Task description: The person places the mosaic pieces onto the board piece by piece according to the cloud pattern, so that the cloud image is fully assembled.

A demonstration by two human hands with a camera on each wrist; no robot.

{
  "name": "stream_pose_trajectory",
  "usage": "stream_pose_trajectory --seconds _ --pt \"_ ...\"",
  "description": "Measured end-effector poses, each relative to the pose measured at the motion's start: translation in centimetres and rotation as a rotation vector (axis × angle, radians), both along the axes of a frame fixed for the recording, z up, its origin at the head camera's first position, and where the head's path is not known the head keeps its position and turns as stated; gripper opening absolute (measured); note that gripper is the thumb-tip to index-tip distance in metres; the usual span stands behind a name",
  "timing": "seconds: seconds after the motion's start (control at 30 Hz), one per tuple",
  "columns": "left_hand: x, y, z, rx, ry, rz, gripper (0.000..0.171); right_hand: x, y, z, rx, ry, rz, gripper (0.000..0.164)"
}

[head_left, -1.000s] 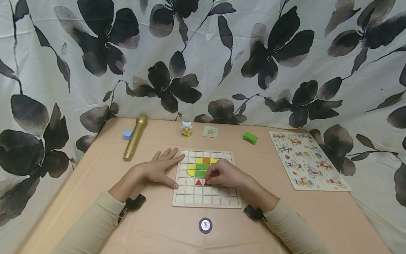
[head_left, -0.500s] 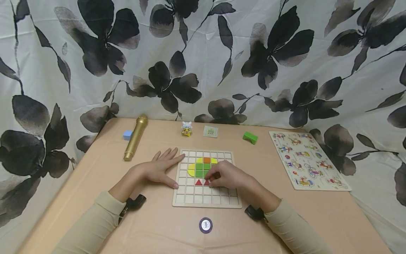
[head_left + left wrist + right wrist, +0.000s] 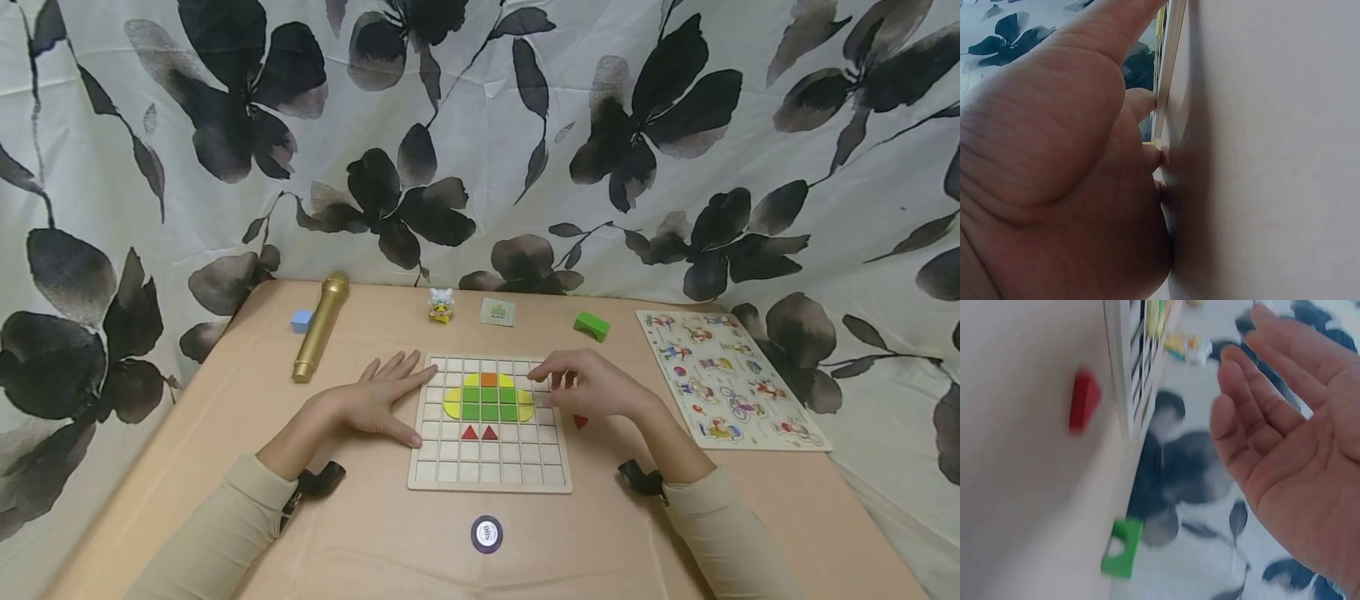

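A white gridded pattern board lies on the table. On it, green squares, yellow curved pieces and an orange square form a rounded shape, with two red triangles below. My left hand lies spread at the board's left side, thumb and index finger touching its edge. Over the board's right edge hovers my right hand, fingers loosely bent; the right wrist view shows nothing held in it. Beneath it on the table, off the board, sits another red triangle, also seen as a red block.
Behind the board stand a small figurine, a pattern card and a green arch block. A gold tube and a blue block lie left, a picture puzzle board right, a poker chip in front.
My right hand has let go of the second red triangle, which stays on the board. It has lifted and moved right and away, uncovering more green and yellow pieces. The left hand is still.
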State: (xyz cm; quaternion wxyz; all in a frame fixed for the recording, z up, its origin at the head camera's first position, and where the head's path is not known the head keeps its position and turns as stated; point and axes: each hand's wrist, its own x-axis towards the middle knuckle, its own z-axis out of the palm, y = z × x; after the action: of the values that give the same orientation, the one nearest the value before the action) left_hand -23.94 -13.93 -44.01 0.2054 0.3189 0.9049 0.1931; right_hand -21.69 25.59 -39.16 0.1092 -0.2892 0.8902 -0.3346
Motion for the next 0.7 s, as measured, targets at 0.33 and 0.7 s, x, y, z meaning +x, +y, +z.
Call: stream_pose_trajectory --seconds 0.33,0.7 --pt "0.0 -0.1 0.0 0.007 -0.007 0.001 0.120 -1.5 4.8 -1.4 0.143 -0.196 0.074 0.022" --pt "-0.1 -0.1 0.0 0.009 -0.005 -0.006 0.120 -1.9 4.8 -2.4 0.145 -0.238 0.073 0.018"
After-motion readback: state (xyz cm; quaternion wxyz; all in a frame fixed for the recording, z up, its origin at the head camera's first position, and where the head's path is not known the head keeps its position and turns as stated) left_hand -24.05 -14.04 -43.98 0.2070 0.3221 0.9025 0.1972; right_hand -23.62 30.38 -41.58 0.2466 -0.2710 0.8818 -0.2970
